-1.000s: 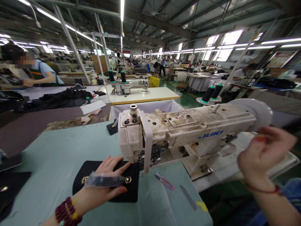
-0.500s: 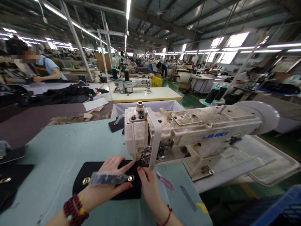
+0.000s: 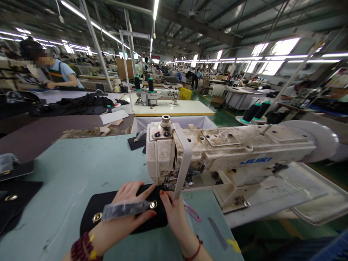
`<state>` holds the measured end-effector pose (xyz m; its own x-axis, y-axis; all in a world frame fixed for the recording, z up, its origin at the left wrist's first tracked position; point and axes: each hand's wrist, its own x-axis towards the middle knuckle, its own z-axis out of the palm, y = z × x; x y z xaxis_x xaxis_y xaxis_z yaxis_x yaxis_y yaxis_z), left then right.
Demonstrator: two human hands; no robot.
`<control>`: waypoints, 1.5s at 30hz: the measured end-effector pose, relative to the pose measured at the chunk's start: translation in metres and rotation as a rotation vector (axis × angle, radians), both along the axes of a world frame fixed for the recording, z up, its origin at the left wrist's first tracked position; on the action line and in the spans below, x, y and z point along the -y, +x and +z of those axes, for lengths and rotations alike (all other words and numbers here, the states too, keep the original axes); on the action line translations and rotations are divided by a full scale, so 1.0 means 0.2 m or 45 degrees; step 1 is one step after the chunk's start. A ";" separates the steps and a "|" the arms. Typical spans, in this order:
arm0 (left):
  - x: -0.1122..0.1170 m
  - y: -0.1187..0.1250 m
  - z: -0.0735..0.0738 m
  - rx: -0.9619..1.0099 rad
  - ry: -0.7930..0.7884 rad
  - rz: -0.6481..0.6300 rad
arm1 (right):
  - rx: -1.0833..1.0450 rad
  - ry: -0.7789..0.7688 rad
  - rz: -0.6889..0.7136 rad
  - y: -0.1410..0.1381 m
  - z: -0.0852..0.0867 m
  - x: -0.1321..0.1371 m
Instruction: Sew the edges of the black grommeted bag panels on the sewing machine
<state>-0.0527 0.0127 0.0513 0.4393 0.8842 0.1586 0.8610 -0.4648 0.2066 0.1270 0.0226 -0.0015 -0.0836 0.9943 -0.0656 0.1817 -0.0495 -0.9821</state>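
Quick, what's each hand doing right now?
Left hand: open, pressed flat on a black panel with brass eyelets.
Right hand: partly closed, fingertips holding that panel's edge.

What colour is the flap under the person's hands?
The bag flap is black, with gold-coloured fittings; it shows best in the head view.

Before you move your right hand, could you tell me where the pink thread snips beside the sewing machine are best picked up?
I'd take the pink loop of the thread snips from the right, pinching it with the hand. It lies low on the pale green table, and its loop end shows clear while the rest is hidden behind the right hand, so that open side seems safest.
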 end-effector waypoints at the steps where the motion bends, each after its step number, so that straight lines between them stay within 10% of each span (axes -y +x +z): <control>1: 0.01 0.01 0.00 -0.001 0.013 0.016 | 0.003 -0.006 0.011 0.01 0.01 0.00; 45: -0.12 0.01 0.04 -0.012 -0.084 0.014 | -0.111 -0.063 0.060 0.04 -0.08 0.10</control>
